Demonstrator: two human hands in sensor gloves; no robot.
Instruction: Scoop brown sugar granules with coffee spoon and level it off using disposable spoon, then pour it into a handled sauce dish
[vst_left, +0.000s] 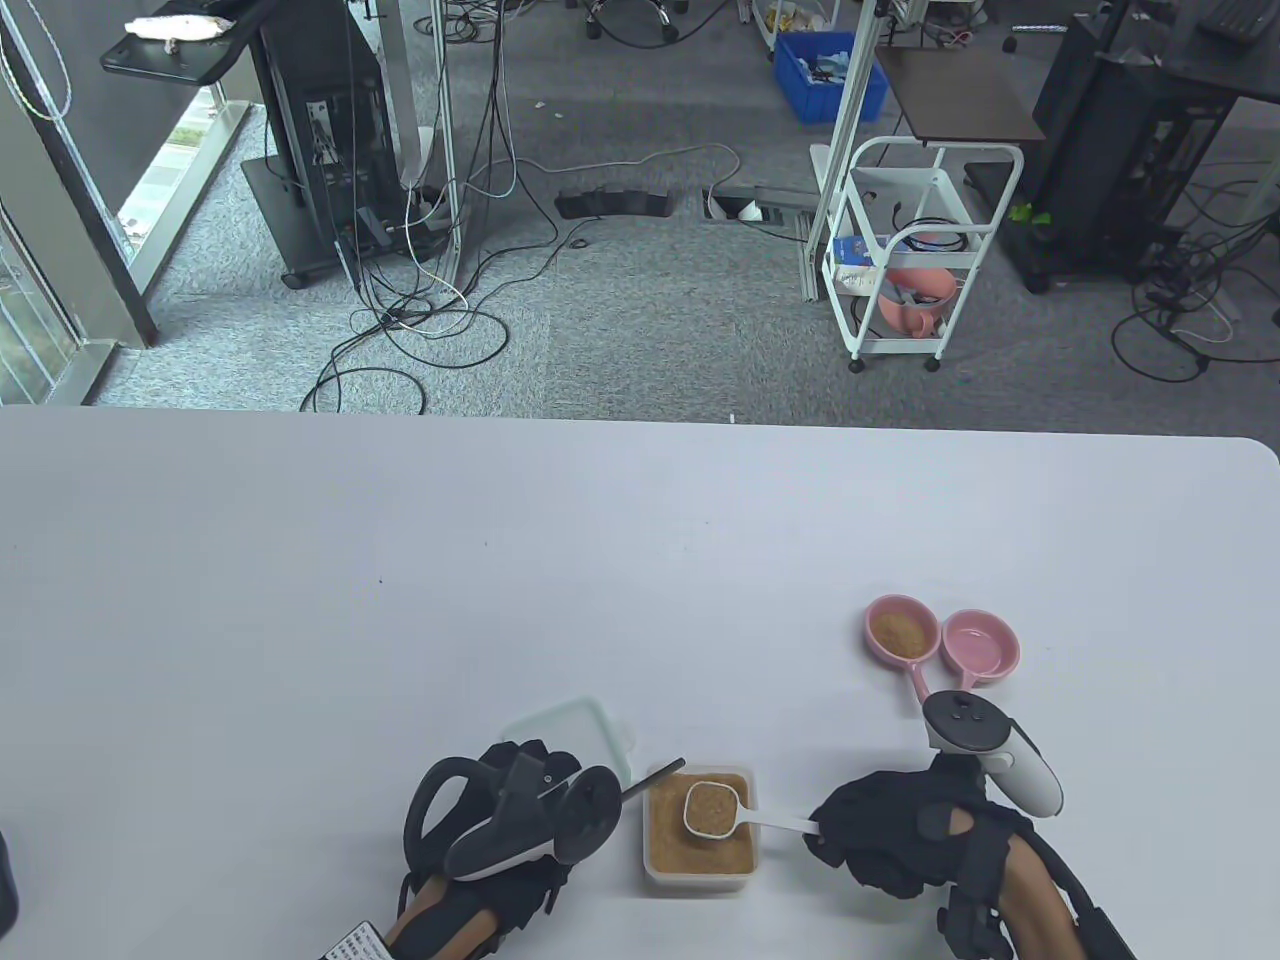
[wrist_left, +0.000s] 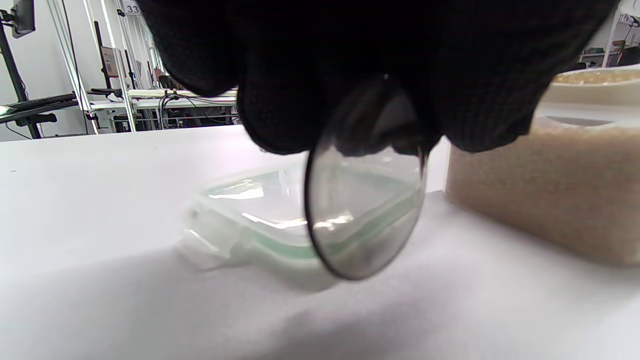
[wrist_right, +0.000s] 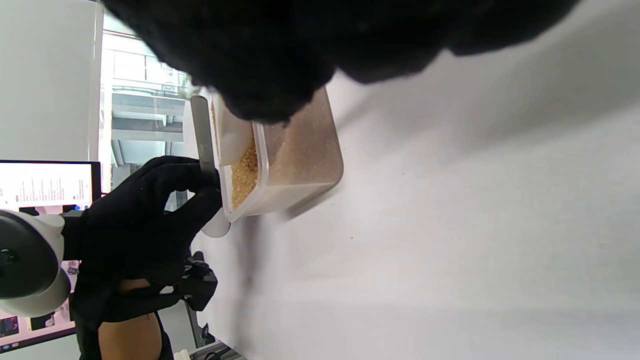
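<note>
A clear tub of brown sugar (vst_left: 698, 845) stands near the table's front edge. My right hand (vst_left: 850, 835) pinches the handle of the white coffee spoon (vst_left: 712, 808), whose bowl is heaped with sugar and hovers over the tub. In the right wrist view the coffee spoon (wrist_right: 240, 165) sits above the tub (wrist_right: 305, 150). Left of the tub, my left hand (vst_left: 560, 800) grips the disposable spoon (vst_left: 660, 776), its dark handle slanting toward the tub's rim. Its clear bowl (wrist_left: 365, 200) hangs below my fingers. Two pink handled sauce dishes lie at the right: one (vst_left: 902, 630) holds sugar, the other (vst_left: 981, 646) is empty.
The tub's clear lid (vst_left: 575, 728) lies flat just behind my left hand, also visible as the lid (wrist_left: 250, 215) in the left wrist view. The white table (vst_left: 500, 560) stretches wide behind the tub. A printed label (vst_left: 355, 943) shows at the bottom edge.
</note>
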